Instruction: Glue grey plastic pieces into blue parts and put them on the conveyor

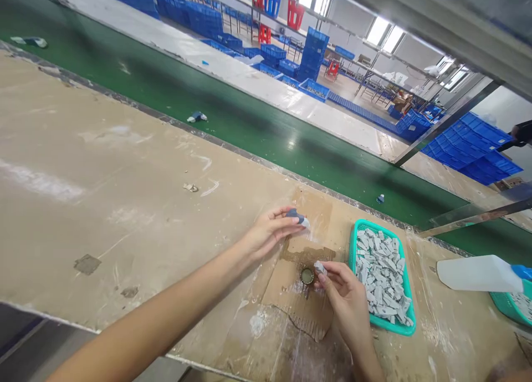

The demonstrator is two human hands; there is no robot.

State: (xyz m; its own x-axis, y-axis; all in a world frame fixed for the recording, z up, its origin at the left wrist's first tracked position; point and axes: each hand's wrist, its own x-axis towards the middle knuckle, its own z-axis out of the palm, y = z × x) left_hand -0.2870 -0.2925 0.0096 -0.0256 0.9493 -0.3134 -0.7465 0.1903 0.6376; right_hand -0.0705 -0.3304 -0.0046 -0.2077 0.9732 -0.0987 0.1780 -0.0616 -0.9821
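Two bare hands work over the worn beige bench (83, 166), which has open room to the left. Left hand (266, 235): grip pinched on a small blue-grey and white plastic piece (299, 217), near the far edge by the green conveyor belt (249, 127). Right hand (347, 296): grip clamped on a small grey block (320, 268), just beside a small round brass-coloured cap (307, 276). Teal plastic basket (354, 243) of grey blocks crowds its right side. White plastic spray bottle (477, 273) lies further right.
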